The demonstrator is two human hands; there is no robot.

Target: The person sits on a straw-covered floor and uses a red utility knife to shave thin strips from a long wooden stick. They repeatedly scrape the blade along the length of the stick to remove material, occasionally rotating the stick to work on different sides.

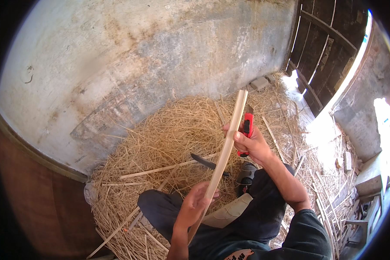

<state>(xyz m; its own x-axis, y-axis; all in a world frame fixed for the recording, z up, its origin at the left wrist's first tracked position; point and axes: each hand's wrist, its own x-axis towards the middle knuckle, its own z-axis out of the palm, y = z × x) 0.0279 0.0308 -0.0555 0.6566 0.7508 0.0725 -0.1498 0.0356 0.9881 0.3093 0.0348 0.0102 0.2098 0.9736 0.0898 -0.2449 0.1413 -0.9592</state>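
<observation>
A long pale strip, which looks like split bamboo, slants up and away from my lap. My left hand is closed round its lower part. In my right hand is a red and black utility knife, its blade out and pointing upward beside the strip. The right thumb also presses on the strip's upper half. Beneath the strip, a dark curved knife lies on the straw, partly hidden by the strip.
I sit cross-legged on a thick heap of straw and shavings. Loose strips lie scattered around. A stained wall rises ahead, a dark plank door stands far right, and a small wooden stool is at the right edge.
</observation>
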